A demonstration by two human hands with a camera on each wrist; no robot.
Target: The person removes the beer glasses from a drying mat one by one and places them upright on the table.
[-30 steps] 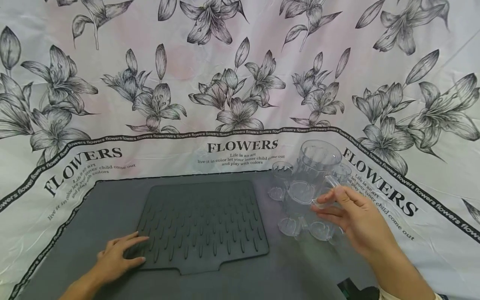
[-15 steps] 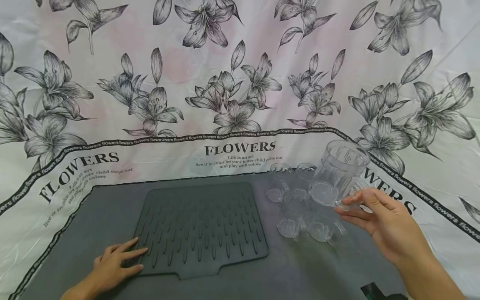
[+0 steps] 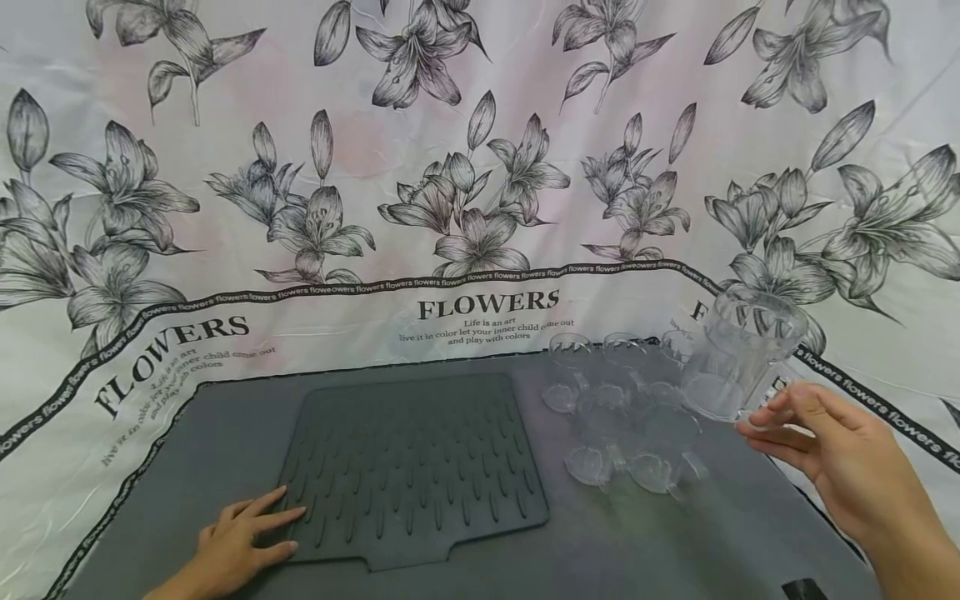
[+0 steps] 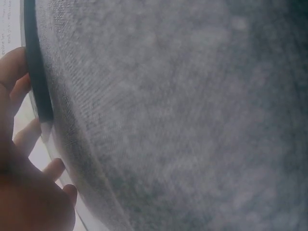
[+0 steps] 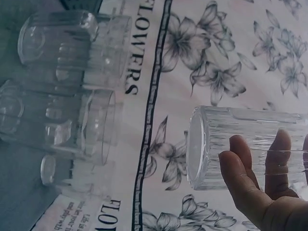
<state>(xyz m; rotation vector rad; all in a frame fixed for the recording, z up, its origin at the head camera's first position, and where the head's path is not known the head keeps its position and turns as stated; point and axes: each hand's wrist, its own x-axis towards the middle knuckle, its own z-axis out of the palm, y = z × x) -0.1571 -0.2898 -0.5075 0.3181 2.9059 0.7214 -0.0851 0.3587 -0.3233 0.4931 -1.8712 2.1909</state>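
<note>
My right hand [image 3: 840, 458] grips a clear mug [image 3: 723, 358] on its handle side. The mug is raised at the right of the head view, mouth up and leaning a little. In the right wrist view the fingers [image 5: 236, 168] curl close to the ribbed wall of this mug [image 5: 214, 144]. Several matching clear mugs [image 3: 592, 467] stand grouped on the table, left of and below the held one. My left hand [image 3: 240, 542] lies with spread fingers, fingertips on the left edge of a dark ridged drying mat [image 3: 412, 475].
The grey tabletop [image 3: 585, 554] extends around the mat and mugs. A white cloth [image 3: 480, 208] printed with black lilies and FLOWERS lettering hangs behind it and runs down both sides. A small black object [image 3: 804, 590] shows at the lower right edge.
My right hand has carried the held mug rightward, from over the grouped mugs to their right side. My left hand stays at the mat's left edge.
</note>
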